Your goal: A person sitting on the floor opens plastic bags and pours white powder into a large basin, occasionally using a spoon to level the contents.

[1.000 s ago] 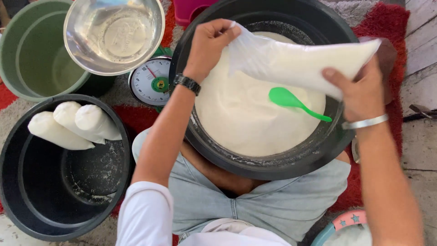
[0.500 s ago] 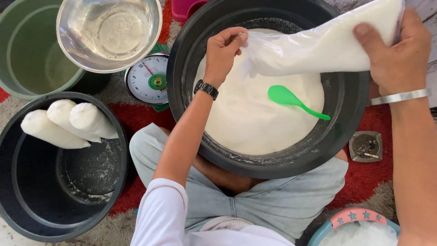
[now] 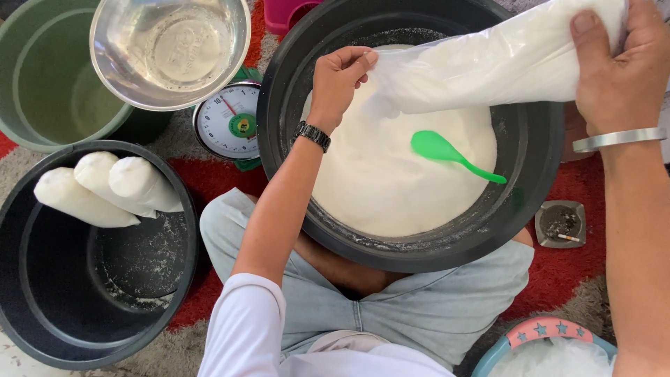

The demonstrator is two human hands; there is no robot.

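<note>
Change since earlier: both hands are lifting the plastic bag [image 3: 488,66] higher and further right than half a second ago, so its fat end is now rising toward the top right corner while its mouth is staying low over the powder.
Left hand [image 3: 338,73]: fingers are closing in a pinch on the bag's narrow mouth, holding it just above the white powder [image 3: 391,181], apparently so that anything spilling falls back into the tub.
Right hand [image 3: 614,66]: fingers are wrapping over the bag's filled end, gripping it from above and carrying its weight; a metal bangle [image 3: 618,138] is sitting on the wrist.
Bag position: it is hanging slanted across the upper right of the black tub [image 3: 537,174], apart from the powder.
Green scoop [image 3: 447,152]: it is lying loose on the powder, within reach, touched by neither hand.
Filled bags [image 3: 105,185]: three are leaning side by side on the rim of the second black tub [image 3: 42,328] on the left.
Scale [image 3: 230,122]: it is standing between the tubs, under a steel bowl [image 3: 171,52].
</note>
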